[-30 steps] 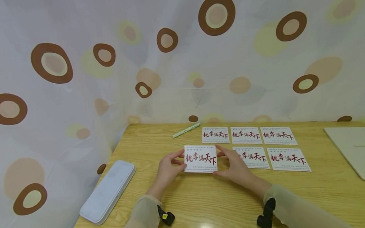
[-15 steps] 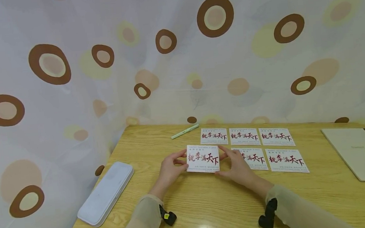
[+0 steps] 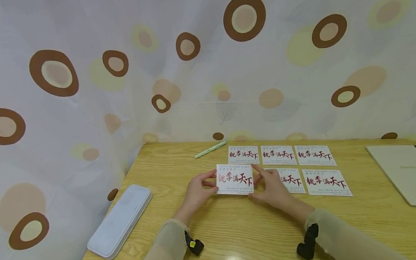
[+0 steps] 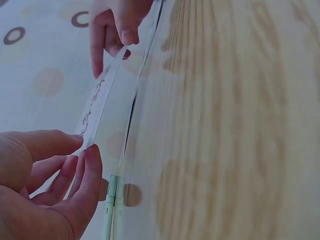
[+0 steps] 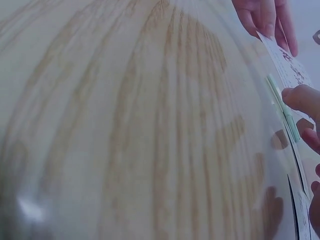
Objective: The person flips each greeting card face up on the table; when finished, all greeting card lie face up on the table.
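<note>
A white card with red Chinese lettering [image 3: 235, 179] is held up above the table between both hands. My left hand [image 3: 199, 191] pinches its left edge between thumb and fingers, which the left wrist view shows close up on the card [image 4: 95, 110]. At the opposite edge my right hand [image 3: 273, 187] grips the card, thumb at the lower corner and a finger at the upper one. Behind it, three matching cards lie in a back row, the leftmost card [image 3: 243, 154] nearest the held one. Two more form a front row; the right hand partly hides the left card [image 3: 292, 180].
On the wooden table [image 3: 217, 236], a pale green pen [image 3: 210, 149] lies near the back edge. A light blue-grey case [image 3: 120, 221] sits at the left edge. At the right lies a cream flat notebook-like item [image 3: 408, 172]. A patterned curtain [image 3: 203, 76] hangs behind.
Both hands have shifted slightly to the right with the card between them. Its tilt changes a little, and light now glints on the lettering. The laid-out cards stay put.
</note>
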`<action>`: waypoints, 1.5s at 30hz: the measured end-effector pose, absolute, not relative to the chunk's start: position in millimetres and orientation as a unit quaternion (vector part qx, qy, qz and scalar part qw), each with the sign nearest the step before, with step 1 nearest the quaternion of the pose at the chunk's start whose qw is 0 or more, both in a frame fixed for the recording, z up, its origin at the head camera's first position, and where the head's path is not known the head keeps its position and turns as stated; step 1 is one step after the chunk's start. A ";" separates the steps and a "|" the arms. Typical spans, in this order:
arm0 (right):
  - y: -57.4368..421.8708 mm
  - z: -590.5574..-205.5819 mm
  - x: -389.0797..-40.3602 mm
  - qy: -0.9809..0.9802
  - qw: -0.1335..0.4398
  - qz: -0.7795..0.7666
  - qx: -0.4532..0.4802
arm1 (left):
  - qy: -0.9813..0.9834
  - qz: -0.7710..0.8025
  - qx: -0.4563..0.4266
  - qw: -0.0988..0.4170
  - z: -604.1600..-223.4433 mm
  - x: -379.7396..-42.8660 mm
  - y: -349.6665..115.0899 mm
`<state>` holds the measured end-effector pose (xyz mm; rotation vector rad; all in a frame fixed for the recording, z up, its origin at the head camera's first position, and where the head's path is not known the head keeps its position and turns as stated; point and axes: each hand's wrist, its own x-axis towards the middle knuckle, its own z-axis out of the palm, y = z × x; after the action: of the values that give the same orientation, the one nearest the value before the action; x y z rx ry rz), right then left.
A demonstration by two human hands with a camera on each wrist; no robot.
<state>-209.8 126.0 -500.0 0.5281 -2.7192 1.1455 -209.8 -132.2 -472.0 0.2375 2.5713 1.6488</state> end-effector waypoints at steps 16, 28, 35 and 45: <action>135.8 -494.8 -213.2 -0.920 0.048 0.357 0.155 | 0.837 0.537 0.076 0.074 -472.4 -216.9 -121.5; 139.1 -492.2 -216.8 -0.922 0.042 0.358 0.142 | 0.839 0.529 0.089 0.093 -474.6 -224.1 -118.5; 142.6 -494.5 -217.0 -0.925 0.045 0.349 0.141 | 0.839 0.526 0.084 0.110 -479.0 -226.3 -114.7; 148.2 -495.0 -220.7 -0.945 0.063 0.280 0.158 | 0.843 0.513 0.098 0.129 -478.7 -228.0 -110.3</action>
<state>-220.7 148.2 -495.0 0.4776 -2.8553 0.8475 -228.0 -110.3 -478.7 0.2840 2.4499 1.4924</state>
